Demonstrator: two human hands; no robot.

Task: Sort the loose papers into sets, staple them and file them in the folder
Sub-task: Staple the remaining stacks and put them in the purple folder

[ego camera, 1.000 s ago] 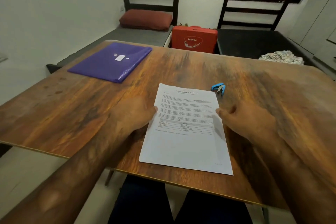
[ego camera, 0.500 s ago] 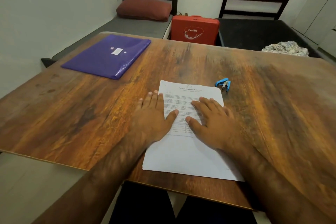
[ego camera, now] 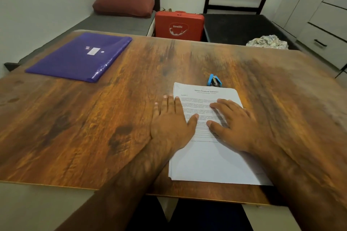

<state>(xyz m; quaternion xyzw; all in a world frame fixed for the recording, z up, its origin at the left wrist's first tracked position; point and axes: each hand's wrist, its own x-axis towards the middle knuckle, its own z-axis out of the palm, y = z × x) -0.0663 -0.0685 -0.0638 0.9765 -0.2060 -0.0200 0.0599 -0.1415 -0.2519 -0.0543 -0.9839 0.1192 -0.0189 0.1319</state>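
Note:
A stack of white printed papers (ego camera: pixel 210 163) lies near the front edge of the wooden table (ego camera: pixel 78 122). My left hand (ego camera: pixel 170 124) lies flat with straight fingers, half on the stack's left edge and half on the wood. My right hand (ego camera: pixel 238 124) presses flat on the right part of the top sheet. A small blue stapler (ego camera: pixel 214 80) sits just beyond the stack's far edge. The purple plastic folder (ego camera: pixel 80 57) lies closed at the far left of the table.
Behind the table stand a red case (ego camera: pixel 179 25), a bench with a maroon cushion (ego camera: pixel 123 4) and a dark bench carrying a crumpled cloth (ego camera: pixel 267 42). White drawers (ego camera: pixel 323 30) are at the right.
One second ago both hands held the stack by its sides; they then laid flat on it. Since half a second ago the view has shifted and the hands stay flat on the papers.

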